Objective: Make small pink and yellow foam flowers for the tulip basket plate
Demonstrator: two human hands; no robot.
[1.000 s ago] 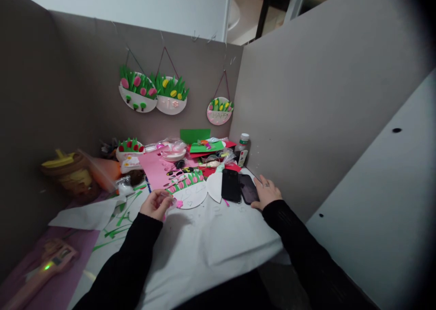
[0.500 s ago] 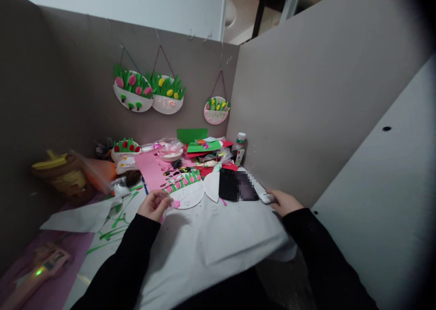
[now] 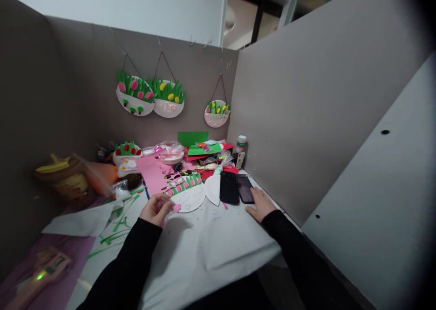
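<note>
My left hand point(image 3: 156, 209) is closed in a pinch on a small pink foam flower piece point(image 3: 176, 207), just in front of a white half paper plate point(image 3: 189, 199) decorated with green grass and pink tulips. My right hand point(image 3: 261, 204) lies flat with fingers stretched out, its fingertips on the lower edge of a phone with a lit screen point(image 3: 245, 188). A second, dark phone point(image 3: 229, 187) lies right beside it on the white table sheet point(image 3: 211, 242).
A pink foam sheet point(image 3: 152, 174), green and red foam sheets point(image 3: 200, 149), a glue bottle point(image 3: 240, 145) and scraps crowd the back of the table. Three finished plate crafts point(image 3: 151, 96) hang on the grey partition. A glue gun point(image 3: 44, 271) with a green light lies at front left.
My right hand went out to the right beside the phones half a second ago and has come back onto the lit phone. My left hand kept its pinch and barely moved.
</note>
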